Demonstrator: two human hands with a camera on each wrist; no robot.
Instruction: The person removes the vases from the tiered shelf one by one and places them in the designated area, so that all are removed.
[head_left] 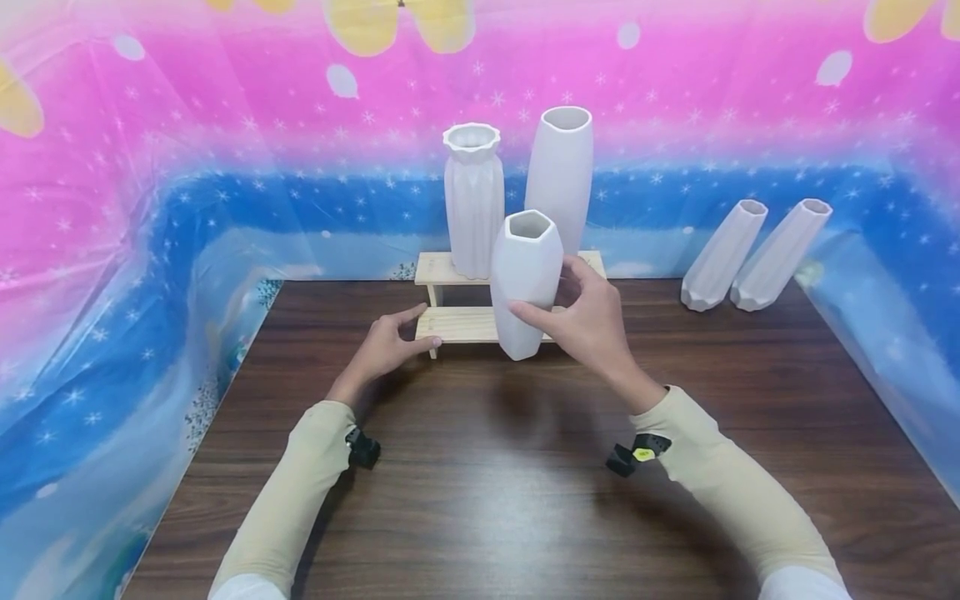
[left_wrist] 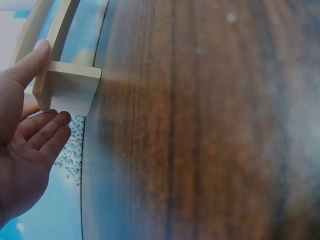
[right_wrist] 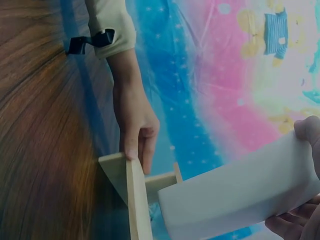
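My right hand (head_left: pixel 592 321) grips a white faceted vase (head_left: pixel 525 275) with a five-sided mouth, thumb in front and fingers round its far side. The vase is upright before the two-tier wooden stand (head_left: pixel 461 325); in the right wrist view its base shows a little off the lower shelf (right_wrist: pixel 138 205). With thumb and forefinger my left hand (head_left: pixel 386 342) pinches the left end of that lower shelf, its other fingers loose below in the left wrist view. On the upper tier stand a ruffle-mouthed white vase (head_left: pixel 474 208) and a taller smooth white vase (head_left: pixel 562 167), partly hidden.
Two slim white vases (head_left: pixel 723 258) (head_left: pixel 780 258) lean to the right at the table's back right. Behind the dark wooden table (head_left: pixel 480 483) hangs a pink and blue cloth (head_left: pixel 300 150). Black straps with small devices (head_left: pixel 363 448) sit on both wrists.
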